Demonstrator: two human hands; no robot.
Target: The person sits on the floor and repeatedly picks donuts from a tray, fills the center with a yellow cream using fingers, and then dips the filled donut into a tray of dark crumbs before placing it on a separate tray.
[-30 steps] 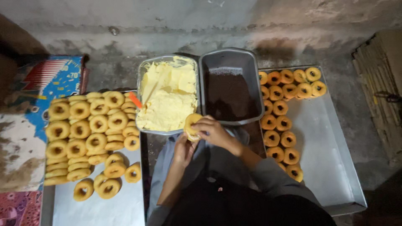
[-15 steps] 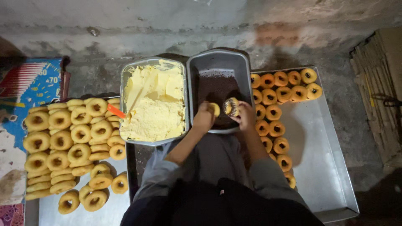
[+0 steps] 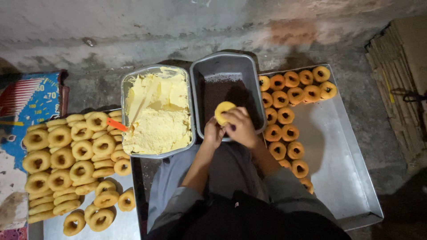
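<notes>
While bent over two tins, both hands at work close together: right hand point(image 3: 242, 129) closed around a pale doughnut point(image 3: 223, 112), held just above the near edge of the dark tin point(image 3: 262, 95); left hand point(image 3: 213, 132) curled tight beside it, perhaps pinching something small, hard to tell. Grey-trousered lap below. Left of that, plain doughnuts point(image 3: 73, 160) heaped on a tray. Right, coated doughnuts point(image 3: 287, 115) in rows on a steel tray point(image 3: 347, 178). Farther out, cream tin point(image 3: 189, 102) full of yellow cream, an orange-handled spatula point(image 3: 129, 118) stuck in. Beyond, a concrete wall point(image 3: 178, 26).
</notes>
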